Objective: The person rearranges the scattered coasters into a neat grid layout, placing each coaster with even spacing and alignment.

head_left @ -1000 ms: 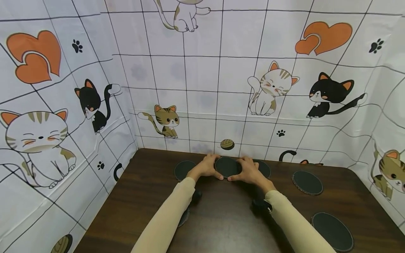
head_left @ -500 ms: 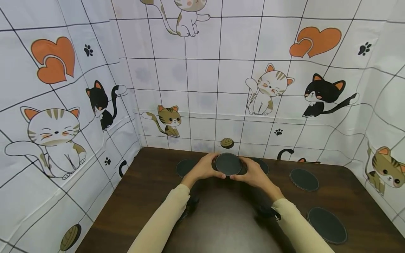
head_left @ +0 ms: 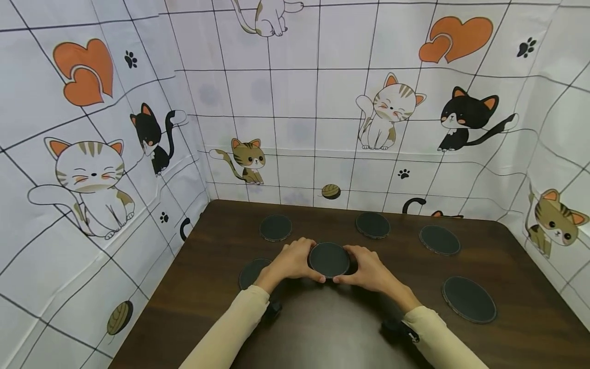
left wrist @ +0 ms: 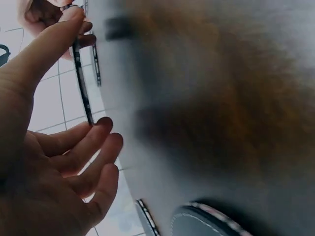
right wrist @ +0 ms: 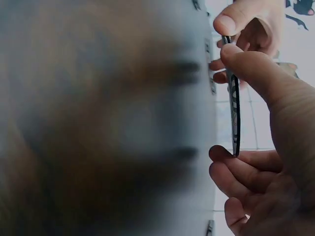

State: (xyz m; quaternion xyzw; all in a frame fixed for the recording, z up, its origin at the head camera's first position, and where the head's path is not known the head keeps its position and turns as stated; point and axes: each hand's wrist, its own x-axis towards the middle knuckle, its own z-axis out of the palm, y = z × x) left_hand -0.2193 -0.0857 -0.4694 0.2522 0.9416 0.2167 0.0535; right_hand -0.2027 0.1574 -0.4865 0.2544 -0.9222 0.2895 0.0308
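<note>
My left hand (head_left: 295, 259) and right hand (head_left: 369, 269) together hold a round dark coaster (head_left: 329, 260) with a stitched rim, pinching its edge from opposite sides. In the left wrist view the coaster (left wrist: 82, 83) is seen edge-on, thin and raised off the table, between the thumb and fingertips of the left hand (left wrist: 59, 132). The right wrist view likewise shows the coaster (right wrist: 234, 103) edge-on, with the thumb of the right hand (right wrist: 275, 128) at its near edge and fingertips at its far edge. Its underside is hidden in the head view.
Matching coasters lie on the dark wooden table (head_left: 332, 328): one at back left (head_left: 275, 228), one partly behind the left forearm (head_left: 253, 274), one at back centre-right (head_left: 373, 225), and two at right, a farther coaster (head_left: 440, 240) and a nearer coaster (head_left: 469, 300). A cat-patterned cloth (head_left: 295, 128) surrounds the table.
Both hands have lifted the coaster from the table's back edge and drawn it toward me. The back coasters beside it are now uncovered. The head view has shifted slightly.
</note>
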